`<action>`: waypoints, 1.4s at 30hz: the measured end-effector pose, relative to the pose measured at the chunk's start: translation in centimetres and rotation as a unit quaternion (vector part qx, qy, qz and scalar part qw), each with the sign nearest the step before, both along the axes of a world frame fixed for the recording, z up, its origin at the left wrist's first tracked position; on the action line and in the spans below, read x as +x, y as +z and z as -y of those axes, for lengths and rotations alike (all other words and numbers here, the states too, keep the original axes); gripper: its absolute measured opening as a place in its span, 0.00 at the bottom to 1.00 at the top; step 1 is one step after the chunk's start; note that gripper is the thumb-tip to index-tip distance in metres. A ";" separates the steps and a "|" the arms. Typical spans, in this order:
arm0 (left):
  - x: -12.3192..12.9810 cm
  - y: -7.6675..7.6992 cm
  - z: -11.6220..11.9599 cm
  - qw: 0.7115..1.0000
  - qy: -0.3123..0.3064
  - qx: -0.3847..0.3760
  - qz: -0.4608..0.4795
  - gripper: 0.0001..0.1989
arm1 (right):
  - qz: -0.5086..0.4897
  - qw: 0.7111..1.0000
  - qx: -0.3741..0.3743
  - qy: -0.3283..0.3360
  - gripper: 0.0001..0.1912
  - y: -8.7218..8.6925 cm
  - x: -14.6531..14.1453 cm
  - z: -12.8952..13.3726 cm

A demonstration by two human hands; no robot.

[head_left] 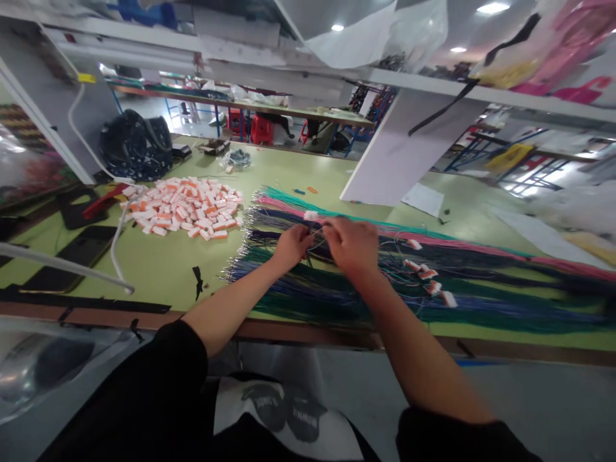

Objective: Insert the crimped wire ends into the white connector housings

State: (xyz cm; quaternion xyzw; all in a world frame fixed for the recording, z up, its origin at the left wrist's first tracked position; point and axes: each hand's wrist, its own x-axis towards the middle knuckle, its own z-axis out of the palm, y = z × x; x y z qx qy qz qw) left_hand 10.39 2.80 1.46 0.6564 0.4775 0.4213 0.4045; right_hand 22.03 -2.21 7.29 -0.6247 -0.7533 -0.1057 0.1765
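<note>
Bundles of long wires [481,253] in teal, pink, dark blue and green lie across the light green table, their metal-tipped ends to the left. Over the bundles, my left hand [292,247] has its fingers pinched together on thin wires. Close on its right is my right hand [353,247], its fingers curled at a thin wire. A white connector [310,215] sits just above and between the hands. Right of my right hand, several white and orange connectors [433,287] rest on the wires. A heap of loose connectors [185,206] lies to the left.
A phone [72,256], a red tool [104,200] and a white cable [115,247] are at the left. Behind the heap stands a dark patterned bag [136,146]. A white upright panel [409,144] rises behind the wires. Paper [423,199] lies beside it.
</note>
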 end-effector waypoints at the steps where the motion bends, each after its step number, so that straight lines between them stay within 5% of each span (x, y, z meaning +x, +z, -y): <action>1: 0.2 0.1 0.4 0.999 -0.016 0.039 -0.023 0.02 | -0.068 0.997 0.004 -0.032 0.16 0.0 0.9 -0.4; 5: 1.4 0.2 2.0 0.979 -0.071 0.139 -0.131 0.17 | -0.255 0.967 -0.013 0.018 0.20 -0.9 3.1 -0.7; 11: 1.2 1.0 3.0 0.958 -0.134 0.147 -0.205 0.06 | -0.289 0.955 0.049 -0.049 0.14 -1.5 3.7 3.3; 14: 0.1 1.4 3.2 0.950 -0.144 0.198 -0.192 0.07 | -0.247 0.952 0.078 -0.166 0.17 -0.8 6.2 5.4; 17: -1.2 1.8 3.3 0.945 -0.133 0.191 -0.230 0.13 | -0.152 0.915 0.078 -0.365 0.20 -0.3 10.2 7.1; 19: -2.0 2.1 3.4 0.929 -0.143 0.184 -0.288 0.13 | -0.093 0.878 0.048 -0.467 0.22 -0.7 12.6 7.7; 21: -2.9 2.1 3.4 0.904 -0.160 0.195 -0.345 0.13 | -0.049 0.865 -0.039 -0.498 0.23 -1.7 14.3 7.7; 24: -4.7 1.2 3.7 0.862 -0.197 0.234 -0.403 0.13 | 0.013 0.868 -0.159 -0.470 0.23 -3.2 15.4 7.0; 28: -7.5 -1.3 4.7 0.824 -0.249 0.264 -0.435 0.22 | 0.075 0.880 -0.163 -0.439 0.22 -2.9 15.1 5.9; 36: -11.5 -3.5 4.7 0.836 -0.204 0.318 -0.397 0.17 | 0.082 0.884 -0.132 -0.440 0.23 2.8 12.9 3.6; 42: -13.1 -4.0 3.6 0.849 -0.241 0.317 -0.347 0.18 | 0.073 0.965 -0.107 -0.227 0.22 3.3 11.1 -5.3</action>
